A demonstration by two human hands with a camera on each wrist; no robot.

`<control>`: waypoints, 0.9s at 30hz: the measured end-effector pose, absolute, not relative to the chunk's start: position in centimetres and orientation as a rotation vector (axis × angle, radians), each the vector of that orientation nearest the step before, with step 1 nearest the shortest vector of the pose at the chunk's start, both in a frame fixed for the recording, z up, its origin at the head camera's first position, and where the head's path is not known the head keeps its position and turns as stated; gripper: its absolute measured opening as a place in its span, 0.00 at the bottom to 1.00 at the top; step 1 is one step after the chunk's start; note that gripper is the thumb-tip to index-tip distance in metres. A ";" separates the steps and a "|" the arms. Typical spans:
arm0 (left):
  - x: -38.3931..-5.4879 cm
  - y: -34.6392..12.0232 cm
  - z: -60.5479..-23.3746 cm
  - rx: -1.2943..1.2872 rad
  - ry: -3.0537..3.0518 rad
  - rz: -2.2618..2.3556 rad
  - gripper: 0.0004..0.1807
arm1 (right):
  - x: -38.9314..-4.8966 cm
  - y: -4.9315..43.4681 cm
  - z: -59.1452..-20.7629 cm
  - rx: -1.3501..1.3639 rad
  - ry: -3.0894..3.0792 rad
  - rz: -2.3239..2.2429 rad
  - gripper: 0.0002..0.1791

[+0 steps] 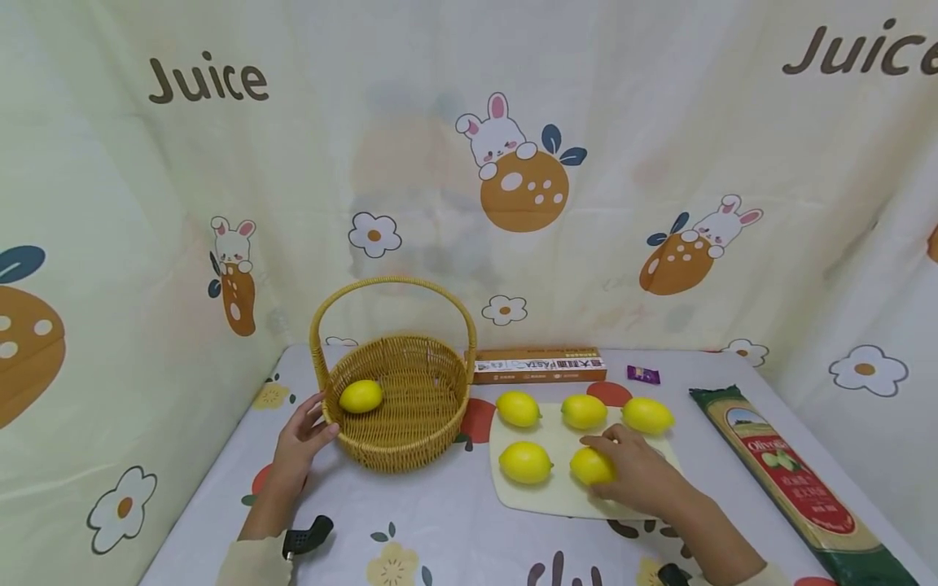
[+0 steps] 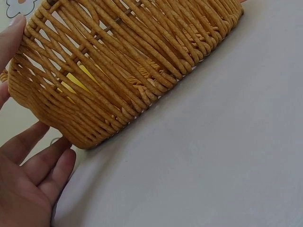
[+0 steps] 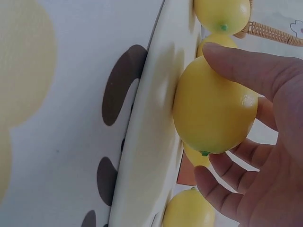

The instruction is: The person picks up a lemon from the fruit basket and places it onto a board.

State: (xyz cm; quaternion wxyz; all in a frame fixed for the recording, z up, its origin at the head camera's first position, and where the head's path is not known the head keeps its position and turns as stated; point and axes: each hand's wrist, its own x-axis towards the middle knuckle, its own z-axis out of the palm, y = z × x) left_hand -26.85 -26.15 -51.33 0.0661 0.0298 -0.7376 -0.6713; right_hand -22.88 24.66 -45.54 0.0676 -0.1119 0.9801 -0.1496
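A wicker basket (image 1: 410, 439) with a tall arched handle stands at the left of the table, one lemon (image 1: 361, 396) inside against its left wall. My left hand (image 1: 300, 439) holds the basket's left side, thumb near the rim and fingertips against the weave (image 2: 118, 61). Over a cream cutting board (image 1: 513, 492), my right hand (image 1: 637, 472) grips a lemon (image 3: 213, 109) between thumb and fingers. The board carries more lemons: one to the left (image 1: 525, 462) and a back row with a left lemon (image 1: 518, 408), a middle lemon (image 1: 584, 412) and a right lemon (image 1: 648, 416).
A long pasta box (image 1: 538, 366) lies behind the board, beside the basket. Farther right is a small purple wrapped packet (image 1: 643, 374). A long green and red package (image 1: 799, 488) lies along the right side. A printed curtain (image 1: 410, 163) hangs behind the table.
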 end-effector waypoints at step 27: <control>-26.8 -26.1 -51.4 0.100 -2.231 -2.028 0.38 | -22.8 24.8 -46.0 -0.304 3.001 -0.433 0.41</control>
